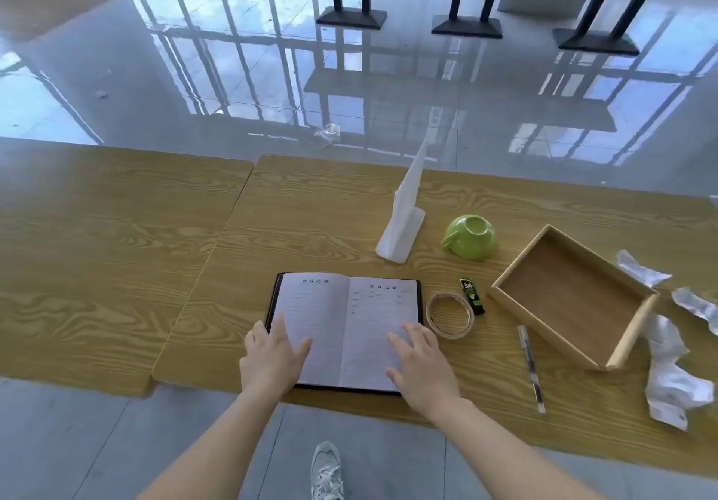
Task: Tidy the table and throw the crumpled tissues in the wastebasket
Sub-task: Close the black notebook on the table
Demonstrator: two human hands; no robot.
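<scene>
White crumpled tissues lie in a loose cluster at the right end of the wooden desk, wrinkled and puffed, just beside the right wall of an open wooden tray. Both my bare forearms reach forward over the near edge. My left grip rests flat on the left page of an open notebook, fingers spread; my right grip rests on the right page, fingers spread and straight, pinching nothing. A tape roll lies just right of the notebook
</scene>
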